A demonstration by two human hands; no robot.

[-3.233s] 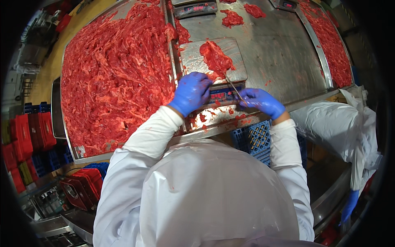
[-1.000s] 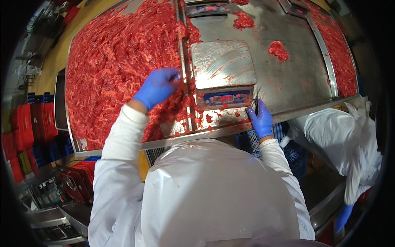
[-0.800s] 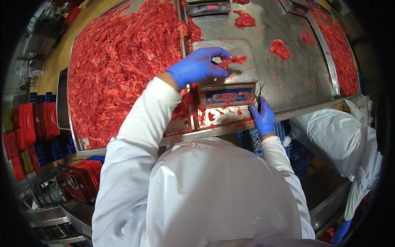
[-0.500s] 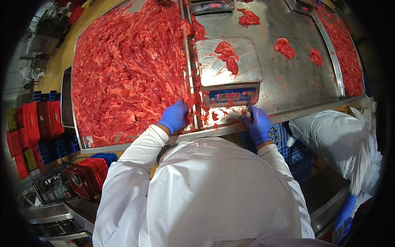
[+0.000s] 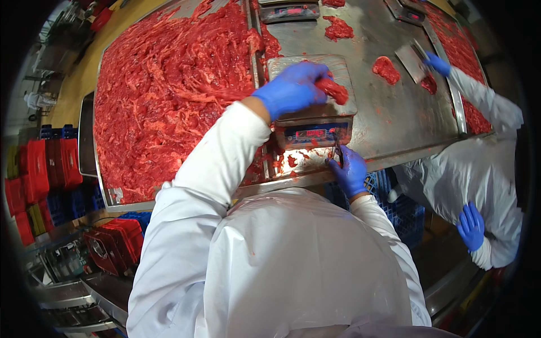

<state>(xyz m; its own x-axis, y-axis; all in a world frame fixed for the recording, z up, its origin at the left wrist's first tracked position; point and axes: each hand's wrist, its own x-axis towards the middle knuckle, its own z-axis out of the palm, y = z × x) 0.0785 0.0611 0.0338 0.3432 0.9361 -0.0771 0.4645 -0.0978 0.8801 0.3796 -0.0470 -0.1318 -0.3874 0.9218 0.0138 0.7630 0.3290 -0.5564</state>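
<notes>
My left hand (image 5: 293, 90), in a blue glove, is over the steel platform of a bench scale (image 5: 315, 121). Its fingers are closed on a piece of raw red meat (image 5: 333, 90), which sticks out to the right and is slightly blurred. Below the scale's lit display, near the table edge, my right hand (image 5: 351, 172) is closed round a thin dark tool (image 5: 337, 147) pointing up toward the scale; its exact kind I cannot make out. A wide heap of raw meat strips (image 5: 169, 107) lies left of the scale behind a metal divider.
Other meat pieces (image 5: 386, 70) lie on the steel tabletop (image 5: 394, 121). At the right a co-worker's gloved hand (image 5: 437, 64) holds a flat metal plate (image 5: 412, 61). Further scales (image 5: 288, 11) stand at the back. Blue crates (image 5: 408, 217) are under the table, red crates (image 5: 39, 169) far left.
My left hand has moved from the meat heap's edge up and right over the scale, now with meat in it. My right hand stays nearly put. The co-worker's arm and metal plate have come into view.
</notes>
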